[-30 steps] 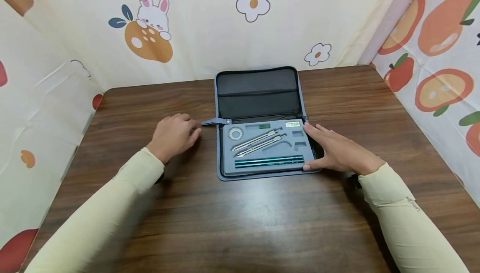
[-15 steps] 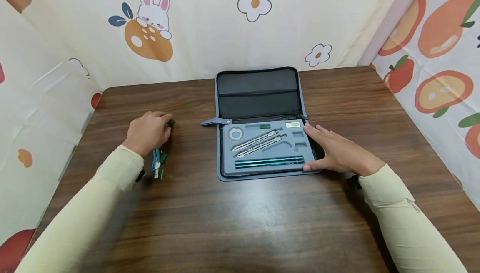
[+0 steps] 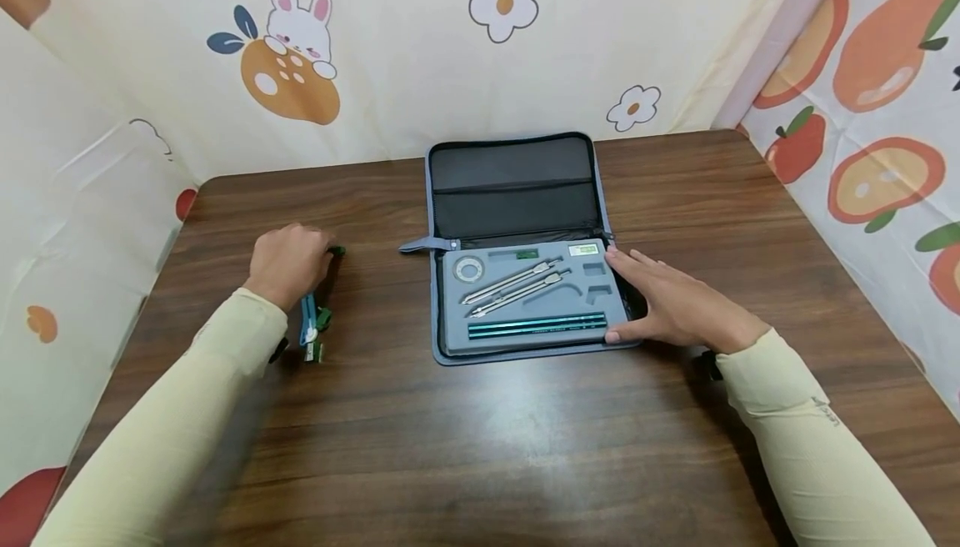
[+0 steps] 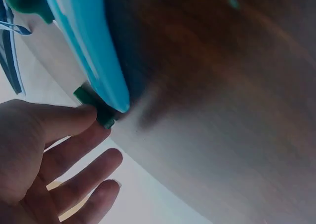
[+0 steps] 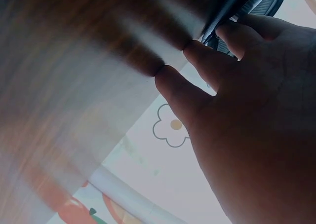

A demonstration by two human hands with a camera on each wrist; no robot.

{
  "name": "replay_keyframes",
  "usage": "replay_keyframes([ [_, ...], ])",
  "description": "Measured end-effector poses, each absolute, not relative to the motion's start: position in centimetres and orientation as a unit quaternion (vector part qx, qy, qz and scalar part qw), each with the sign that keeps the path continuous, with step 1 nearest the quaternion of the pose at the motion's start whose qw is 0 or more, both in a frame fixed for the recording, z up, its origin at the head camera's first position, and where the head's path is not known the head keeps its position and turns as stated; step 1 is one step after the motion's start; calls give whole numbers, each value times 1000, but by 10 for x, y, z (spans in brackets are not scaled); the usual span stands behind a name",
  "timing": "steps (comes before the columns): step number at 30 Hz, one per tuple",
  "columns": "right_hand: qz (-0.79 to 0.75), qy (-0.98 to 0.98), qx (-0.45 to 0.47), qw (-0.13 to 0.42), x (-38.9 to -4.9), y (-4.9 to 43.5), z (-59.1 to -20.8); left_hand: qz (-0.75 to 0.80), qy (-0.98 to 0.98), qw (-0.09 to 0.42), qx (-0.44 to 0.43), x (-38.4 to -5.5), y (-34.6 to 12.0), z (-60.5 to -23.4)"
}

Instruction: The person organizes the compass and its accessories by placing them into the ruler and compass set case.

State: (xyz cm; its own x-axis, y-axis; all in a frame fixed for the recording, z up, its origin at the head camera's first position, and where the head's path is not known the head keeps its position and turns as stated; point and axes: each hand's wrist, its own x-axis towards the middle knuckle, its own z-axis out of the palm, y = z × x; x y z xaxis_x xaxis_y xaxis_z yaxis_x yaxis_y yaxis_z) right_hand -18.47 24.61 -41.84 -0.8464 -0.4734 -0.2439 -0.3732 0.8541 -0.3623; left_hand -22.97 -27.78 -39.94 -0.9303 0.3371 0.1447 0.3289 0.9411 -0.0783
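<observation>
A brown wood-grain table (image 3: 480, 455) meets patterned cloth (image 3: 405, 72) behind the unzipped case (image 3: 517, 209). Well left of the case, the left hand (image 3: 287, 266) pinches a small green piece (image 4: 90, 97) between thumb and finger; the right hand (image 3: 671, 301), fingers extended, rests against the case's right edge. Left of the case, near the left wrist, lies a blue item (image 3: 308, 319) beside green bits (image 3: 323, 318); inside the case sit metal drawing tools (image 3: 517, 295) and striped pencils (image 3: 537, 326).

A brown wood-grain table (image 3: 480, 455) carries 1 open zip case (image 3: 517, 212) and small blue-and-green items (image 3: 308, 318).
</observation>
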Motion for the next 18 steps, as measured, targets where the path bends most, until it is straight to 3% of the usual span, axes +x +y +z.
replay_keyframes([
  [8, -155, 948, -231, 155, -183, 244, -417, 12, -977, 107, -187, -227, -271, -403],
  [18, -159, 949, -226, 148, -184, 246, -420, -21, -956, 156, -249, -239, -211, -401],
])
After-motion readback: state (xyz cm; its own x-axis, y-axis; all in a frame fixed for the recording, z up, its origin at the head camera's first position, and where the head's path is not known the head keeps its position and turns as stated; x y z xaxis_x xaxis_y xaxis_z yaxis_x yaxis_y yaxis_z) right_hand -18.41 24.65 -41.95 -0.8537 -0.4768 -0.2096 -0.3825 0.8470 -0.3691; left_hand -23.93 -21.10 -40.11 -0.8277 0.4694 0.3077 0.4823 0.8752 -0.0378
